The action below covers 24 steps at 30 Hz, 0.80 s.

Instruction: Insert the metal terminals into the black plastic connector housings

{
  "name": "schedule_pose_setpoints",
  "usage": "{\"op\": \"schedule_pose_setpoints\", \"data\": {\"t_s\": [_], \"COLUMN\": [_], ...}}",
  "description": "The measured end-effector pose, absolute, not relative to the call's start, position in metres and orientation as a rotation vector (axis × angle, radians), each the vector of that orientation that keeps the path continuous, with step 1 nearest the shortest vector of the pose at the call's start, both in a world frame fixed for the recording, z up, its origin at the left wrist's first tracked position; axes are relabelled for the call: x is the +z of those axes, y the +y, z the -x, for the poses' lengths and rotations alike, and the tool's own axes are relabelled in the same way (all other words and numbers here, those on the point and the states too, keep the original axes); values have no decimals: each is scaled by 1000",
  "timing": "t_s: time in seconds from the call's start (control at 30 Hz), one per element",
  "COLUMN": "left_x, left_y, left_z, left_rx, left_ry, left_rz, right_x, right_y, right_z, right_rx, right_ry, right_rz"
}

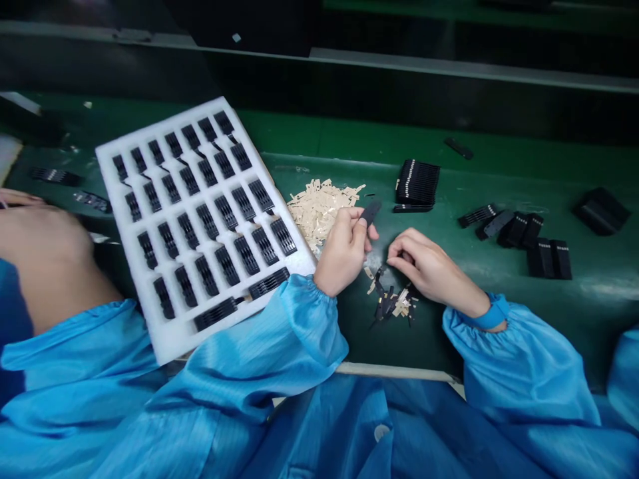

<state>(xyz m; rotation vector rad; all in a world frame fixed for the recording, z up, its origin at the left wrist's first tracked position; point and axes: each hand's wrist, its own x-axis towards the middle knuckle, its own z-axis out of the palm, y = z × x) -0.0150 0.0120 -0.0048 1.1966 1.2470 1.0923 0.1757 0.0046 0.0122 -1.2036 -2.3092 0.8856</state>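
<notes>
**Blue smock up close, slim black strip in the left hand**

Right up front, it's the smooth, faintly ribbed blue smock (339, 432), creased and fastened with a pale round button (382, 433). Above it, the left hand (342, 251) pinches a flat, matte black strip (371, 211) with a rounded end, between thumb and fingers, held just beside a loose mound of thin, cream-coloured cutouts (319, 205). Over to the right hand (422, 265): fingers curled, thumb and index tips drawn together, and I can't tell whether anything sits between them. Near it lies a small scatter of black and pale scraps (392, 305) on the glossy green work surface (499, 313). On the left, a thick white foam tray (167, 336) sits tilted, its rectangular slots filled with ridged black parts (226, 213). Beyond the hands stands a tight stack of black strips (419, 181), pale dots along one edge.
</notes>
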Motion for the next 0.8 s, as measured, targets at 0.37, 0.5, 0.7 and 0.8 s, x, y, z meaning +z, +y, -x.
{"op": "schedule_pose_setpoints", "data": {"t_s": [0.37, 0.5, 0.7, 0.8], "left_x": [4, 5, 1, 0], "left_y": [12, 13, 12, 12], "left_z": [16, 14, 14, 14], "left_rx": [943, 958, 958, 974], "left_ry": [1242, 1163, 1206, 1241], "left_rz": [-1178, -1088, -1129, -1116], "right_x": [5, 9, 8, 7], "right_y": [8, 5, 7, 9], "right_z": [-180, -179, -179, -178], "right_rx": [835, 768, 838, 847], "right_ry": [-2358, -2543, -2398, -2263], "right_rz": [1154, 1158, 1181, 1152]}}
